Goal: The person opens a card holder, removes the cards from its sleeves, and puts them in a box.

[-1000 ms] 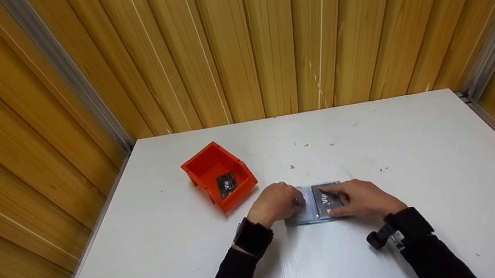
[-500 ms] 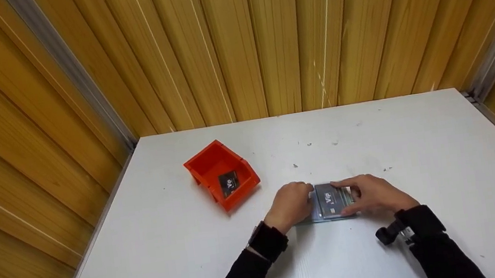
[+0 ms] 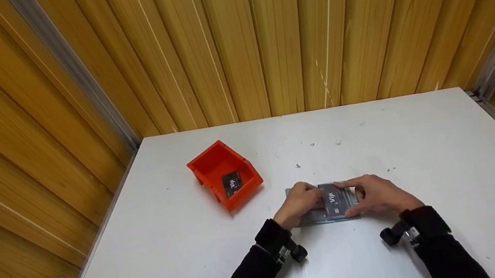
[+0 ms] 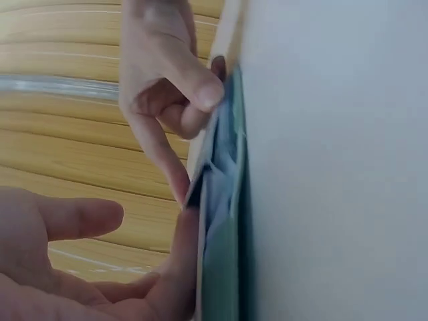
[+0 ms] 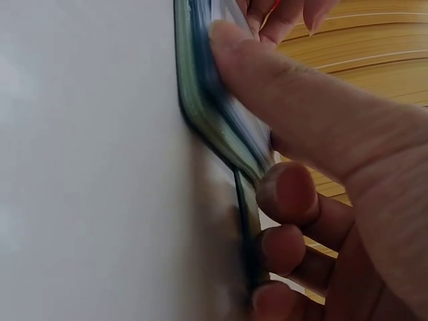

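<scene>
An open card holder (image 3: 317,217) with pale, see-through pages lies on the table in front of me. A dark "Vip" card (image 3: 332,199) shows on its right half. My right hand (image 3: 376,193) grips the holder's right side, thumb at the near edge and a finger at the far one. In the right wrist view, its thumb lies against the layered pages (image 5: 194,87) and its other fingers curl beyond them. My left hand (image 3: 301,203) rests on the left half, fingertips at the card's left edge. In the left wrist view, its thumb stands out straight, away from the pages (image 4: 221,261).
An orange-red bin (image 3: 205,163) stands at the left, with another dark "Vip" card (image 3: 232,183) inside. The white table (image 3: 420,145) ends at a yellow wood-look panel wall (image 3: 277,39). Black straps with small cameras (image 3: 298,253) sit on both wrists.
My left hand has shifted right and turned, its fingers now at the card's edge. My right hand has drawn slightly back, baring stacked page edges beside the card. The bin stays put.
</scene>
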### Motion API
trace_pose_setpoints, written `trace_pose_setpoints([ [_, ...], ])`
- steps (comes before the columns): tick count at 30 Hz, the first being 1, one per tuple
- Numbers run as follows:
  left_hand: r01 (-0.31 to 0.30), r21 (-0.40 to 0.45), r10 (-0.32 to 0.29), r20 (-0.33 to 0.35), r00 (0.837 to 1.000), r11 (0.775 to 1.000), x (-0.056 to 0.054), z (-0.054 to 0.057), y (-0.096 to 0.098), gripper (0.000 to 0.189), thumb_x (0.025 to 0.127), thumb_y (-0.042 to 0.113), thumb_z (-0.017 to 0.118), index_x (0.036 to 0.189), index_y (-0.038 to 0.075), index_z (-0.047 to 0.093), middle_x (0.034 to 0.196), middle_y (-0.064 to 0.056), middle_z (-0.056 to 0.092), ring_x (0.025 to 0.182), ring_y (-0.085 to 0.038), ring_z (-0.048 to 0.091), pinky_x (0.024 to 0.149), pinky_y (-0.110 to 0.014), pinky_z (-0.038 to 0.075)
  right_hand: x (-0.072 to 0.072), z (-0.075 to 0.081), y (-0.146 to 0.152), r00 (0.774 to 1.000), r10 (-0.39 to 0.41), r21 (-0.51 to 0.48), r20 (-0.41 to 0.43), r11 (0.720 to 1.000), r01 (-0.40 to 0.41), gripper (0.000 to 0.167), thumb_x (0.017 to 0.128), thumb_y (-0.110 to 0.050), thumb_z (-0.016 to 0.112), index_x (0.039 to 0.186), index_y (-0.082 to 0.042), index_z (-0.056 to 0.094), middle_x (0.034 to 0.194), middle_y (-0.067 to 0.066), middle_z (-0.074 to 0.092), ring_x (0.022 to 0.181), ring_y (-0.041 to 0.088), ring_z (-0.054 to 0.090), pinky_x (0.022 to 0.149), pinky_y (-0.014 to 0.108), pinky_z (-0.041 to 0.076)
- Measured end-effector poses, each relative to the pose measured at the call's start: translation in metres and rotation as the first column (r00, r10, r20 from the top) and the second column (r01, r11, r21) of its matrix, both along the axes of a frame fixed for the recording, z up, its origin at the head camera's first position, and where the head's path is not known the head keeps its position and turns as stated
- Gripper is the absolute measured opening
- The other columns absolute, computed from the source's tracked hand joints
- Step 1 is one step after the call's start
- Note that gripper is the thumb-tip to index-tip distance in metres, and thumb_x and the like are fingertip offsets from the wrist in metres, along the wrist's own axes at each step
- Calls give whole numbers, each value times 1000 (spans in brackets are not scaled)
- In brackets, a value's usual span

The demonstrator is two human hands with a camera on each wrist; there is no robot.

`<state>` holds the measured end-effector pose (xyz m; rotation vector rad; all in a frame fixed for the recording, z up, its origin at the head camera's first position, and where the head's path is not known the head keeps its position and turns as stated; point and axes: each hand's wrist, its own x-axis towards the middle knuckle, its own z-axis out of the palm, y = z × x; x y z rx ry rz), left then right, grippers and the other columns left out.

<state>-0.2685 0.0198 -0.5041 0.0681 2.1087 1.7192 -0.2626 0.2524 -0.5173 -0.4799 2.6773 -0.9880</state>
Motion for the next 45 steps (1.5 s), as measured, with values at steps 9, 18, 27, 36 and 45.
trace_pose_setpoints([
  [9,-27,-33,26,-28,999,999,2,-9,12,15,97,1,61,84,6,59,78,-2,63,64,-8,61,57,-19,56,1,-1,3,1000,1,-13,13,1000,-1,80,74,-37,94,145,-18,62,70,-2,54,63,12,48,55,22,37],
  [18,-15,42,16,-5,1000,999,-3,-12,3,18,95,-3,68,81,6,60,73,-1,66,62,-8,66,58,-20,58,-3,0,0,1000,2,-8,11,1000,-2,81,73,-39,94,145,-20,62,68,-3,53,62,11,47,54,22,36],
  [27,22,92,-23,11,1000,996,-4,-13,-3,8,93,-5,70,90,2,65,80,-6,73,67,-14,73,62,-23,61,-2,-1,-1,999,-20,29,34,999,19,80,73,-41,93,145,-24,61,68,-2,55,62,12,48,54,23,36],
  [36,36,82,-37,16,999,996,-9,-9,-14,7,91,-6,71,92,-1,66,82,-9,75,74,-18,76,65,-27,62,-2,-1,-1,997,-47,42,55,998,44,80,72,-42,94,144,-26,63,70,-1,57,63,13,49,55,23,37],
  [45,38,38,-39,29,999,999,-12,0,-40,6,90,-8,71,92,-5,67,80,-8,73,62,-12,70,61,-26,61,-1,-2,-2,997,-55,46,49,998,53,78,71,-40,95,142,-26,65,71,-2,52,65,13,45,55,23,32],
])
